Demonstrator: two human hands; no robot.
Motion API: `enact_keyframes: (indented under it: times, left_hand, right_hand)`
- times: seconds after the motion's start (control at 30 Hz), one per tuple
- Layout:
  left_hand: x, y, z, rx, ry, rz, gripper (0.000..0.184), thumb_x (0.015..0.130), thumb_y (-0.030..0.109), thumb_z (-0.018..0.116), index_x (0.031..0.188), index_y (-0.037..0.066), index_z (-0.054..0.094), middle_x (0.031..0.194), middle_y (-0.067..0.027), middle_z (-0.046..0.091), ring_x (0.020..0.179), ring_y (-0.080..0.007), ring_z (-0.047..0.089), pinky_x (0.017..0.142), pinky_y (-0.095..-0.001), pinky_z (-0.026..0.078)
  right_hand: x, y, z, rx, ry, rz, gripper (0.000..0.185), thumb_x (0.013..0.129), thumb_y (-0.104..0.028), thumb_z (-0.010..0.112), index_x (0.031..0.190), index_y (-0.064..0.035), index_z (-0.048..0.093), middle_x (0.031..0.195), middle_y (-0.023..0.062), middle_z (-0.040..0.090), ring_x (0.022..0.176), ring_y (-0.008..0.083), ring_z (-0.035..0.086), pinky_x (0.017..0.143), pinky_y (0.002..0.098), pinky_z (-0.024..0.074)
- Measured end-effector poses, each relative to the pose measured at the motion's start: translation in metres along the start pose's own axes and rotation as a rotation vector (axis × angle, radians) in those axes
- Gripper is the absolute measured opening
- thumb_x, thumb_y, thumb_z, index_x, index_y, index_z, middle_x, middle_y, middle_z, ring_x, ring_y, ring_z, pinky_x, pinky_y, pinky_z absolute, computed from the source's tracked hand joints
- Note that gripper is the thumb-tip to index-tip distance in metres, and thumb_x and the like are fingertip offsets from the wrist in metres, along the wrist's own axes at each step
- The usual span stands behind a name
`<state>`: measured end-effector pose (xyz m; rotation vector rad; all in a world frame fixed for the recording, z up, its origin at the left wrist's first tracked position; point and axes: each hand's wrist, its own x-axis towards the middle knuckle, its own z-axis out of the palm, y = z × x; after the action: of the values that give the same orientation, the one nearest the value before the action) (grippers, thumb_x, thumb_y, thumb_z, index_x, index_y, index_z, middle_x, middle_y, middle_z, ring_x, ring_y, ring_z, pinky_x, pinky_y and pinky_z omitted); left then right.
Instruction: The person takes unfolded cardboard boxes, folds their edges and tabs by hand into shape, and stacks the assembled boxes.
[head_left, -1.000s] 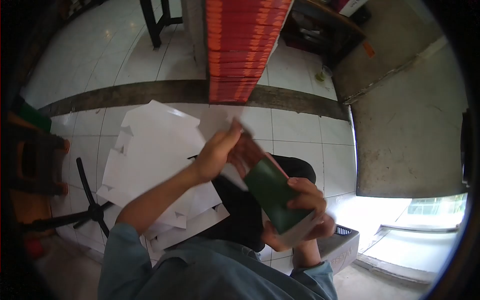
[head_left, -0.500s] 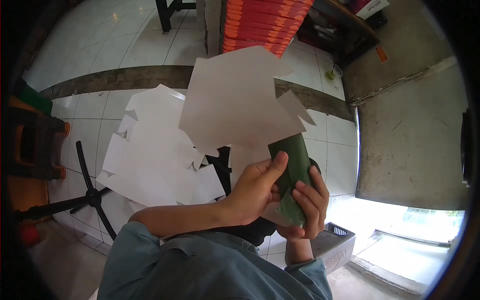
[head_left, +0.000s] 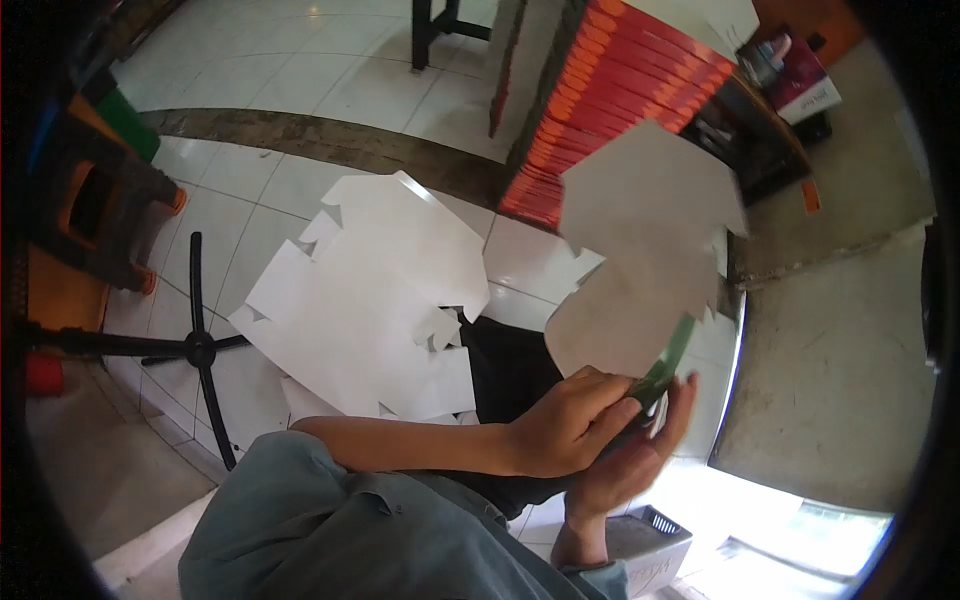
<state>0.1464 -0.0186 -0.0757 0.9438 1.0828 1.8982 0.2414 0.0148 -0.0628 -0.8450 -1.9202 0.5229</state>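
Observation:
My left hand (head_left: 575,420) is closed, thumb and fingers pinching a flat dark-green packet (head_left: 660,375), seen nearly edge-on. My right hand (head_left: 625,470) cups the packet's lower end from the other side, its fingers fairly straight and blurred. A small pale piece shows between the hands. Just beyond them a die-cut white cardboard sheet (head_left: 650,235) is raised and tilted; what supports it is hidden. Left of my hands lies a stack of similar white cardboard blanks (head_left: 370,290) with notched flaps.
Red-and-orange stacked boxes (head_left: 610,100) rise at the back. A black stand base (head_left: 200,348) and a dark stool (head_left: 105,210) are on the left. A grey crate (head_left: 650,555) sits by my right arm, with a large grey panel (head_left: 830,360) along the right.
The green packet has turned from broad side to nearly edge-on and shifted right with my hands. The raised white sheet appears farther right and rotated. The view has swung left.

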Motion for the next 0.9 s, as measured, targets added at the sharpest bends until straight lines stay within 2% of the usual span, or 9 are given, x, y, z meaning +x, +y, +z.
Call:
enact_keyframes:
  times: [0.1, 0.2, 0.3, 0.33, 0.43, 0.57, 0.7, 0.77, 0.9]
  left_hand:
    - [-0.002, 0.011, -0.022, 0.306, 0.011, 0.231, 0.013, 0.094, 0.011, 0.055, 0.097, -0.001, 0.058, 0.077, -0.0206, 0.059, 0.067, -0.0346, 0.059, 0.059, -0.0373, 0.045]
    - [-0.004, 0.029, -0.036, 0.271, -0.34, 0.334, 0.008, 0.088, 0.004, 0.057, 0.086, -0.001, 0.062, 0.06, -0.0092, 0.053, 0.05, -0.0262, 0.05, 0.05, -0.0352, 0.039]
    - [0.003, 0.043, -0.022, 0.214, -0.022, 0.376, 0.021, 0.084, 0.004, 0.061, 0.104, -0.002, 0.061, 0.06, -0.0049, 0.053, 0.052, -0.0162, 0.051, 0.053, -0.0293, 0.039]
    - [0.0, 0.054, -0.029, 0.162, -0.002, 0.072, 0.047, 0.081, 0.003, 0.064, 0.125, -0.005, 0.05, 0.06, 0.0, 0.051, 0.054, -0.0098, 0.048, 0.059, -0.0248, 0.038]
    - [0.016, 0.056, -0.048, 0.049, -0.102, 0.067, 0.061, 0.079, 0.0, 0.062, 0.134, -0.006, 0.038, 0.06, 0.0029, 0.048, 0.056, -0.006, 0.043, 0.061, -0.0221, 0.035]
    - [0.011, 0.07, -0.054, 0.097, -0.243, 0.071, 0.058, 0.078, -0.002, 0.061, 0.132, -0.008, 0.04, 0.059, 0.004, 0.045, 0.057, -0.0056, 0.04, 0.061, -0.0216, 0.033]
    - [0.011, 0.077, -0.053, 0.007, -0.19, 0.075, 0.054, 0.076, -0.002, 0.061, 0.127, -0.009, 0.044, 0.056, 0.0033, 0.044, 0.058, -0.006, 0.041, 0.063, -0.0234, 0.032]
    - [0.012, 0.066, -0.056, 0.116, -0.254, 0.265, 0.046, 0.081, 0.008, 0.063, 0.122, -0.008, 0.049, 0.057, 0.0023, 0.048, 0.063, -0.0089, 0.046, 0.065, -0.0261, 0.035]
    - [0.028, 0.035, -0.089, 0.432, -0.212, 0.519, 0.068, 0.089, 0.054, 0.061, 0.122, -0.005, 0.052, 0.08, -0.0079, 0.062, 0.086, -0.0171, 0.055, 0.079, -0.0325, 0.043]
  right_hand:
    - [0.007, 0.013, -0.025, 0.363, 0.16, 0.252, 0.059, 0.101, -0.043, 0.036, 0.142, -0.0008, 0.037, 0.146, 0.0174, 0.039, 0.126, 0.0326, 0.046, 0.104, 0.0461, 0.0402]
    - [0.039, 0.015, -0.009, 0.254, 0.261, 0.103, 0.058, 0.101, -0.044, 0.035, 0.14, -0.0007, 0.04, 0.146, 0.0171, 0.038, 0.125, 0.0327, 0.045, 0.105, 0.0476, 0.0384]
    - [0.046, 0.016, -0.013, 0.445, 0.186, 0.197, 0.067, 0.095, -0.052, 0.043, 0.14, -0.0017, 0.039, 0.136, 0.0145, 0.043, 0.123, 0.0288, 0.045, 0.104, 0.0448, 0.0377]
    - [0.039, 0.022, -0.02, 0.348, 0.045, 0.127, 0.067, 0.093, -0.052, 0.046, 0.136, -0.0008, 0.04, 0.131, 0.0149, 0.044, 0.121, 0.0289, 0.045, 0.104, 0.0426, 0.0353]
    - [0.024, 0.005, -0.021, 0.319, -0.155, 0.084, 0.059, 0.091, -0.047, 0.052, 0.123, 0.002, 0.044, 0.118, 0.0157, 0.045, 0.114, 0.0282, 0.045, 0.101, 0.038, 0.0332]
    - [0.028, -0.01, -0.018, 0.26, -0.073, 0.222, 0.049, 0.092, -0.037, 0.05, 0.119, 0.0041, 0.05, 0.117, 0.0199, 0.049, 0.111, 0.0293, 0.047, 0.1, 0.0445, 0.0338]
    - [0.035, -0.012, -0.026, 0.335, -0.531, 0.053, 0.044, 0.092, -0.036, 0.05, 0.109, 0.004, 0.058, 0.126, 0.0248, 0.048, 0.111, 0.0316, 0.048, 0.1, 0.0454, 0.0335]
    - [0.03, -0.007, -0.03, 0.35, -0.548, 0.015, 0.043, 0.092, -0.035, 0.049, 0.106, 0.0034, 0.06, 0.13, 0.0267, 0.046, 0.114, 0.0334, 0.049, 0.102, 0.0461, 0.0325]
    - [0.022, 0.02, -0.041, 0.317, -0.057, 0.033, 0.05, 0.094, -0.043, 0.043, 0.112, 0.0017, 0.057, 0.137, 0.0264, 0.043, 0.124, 0.035, 0.045, 0.105, 0.0495, 0.0317]
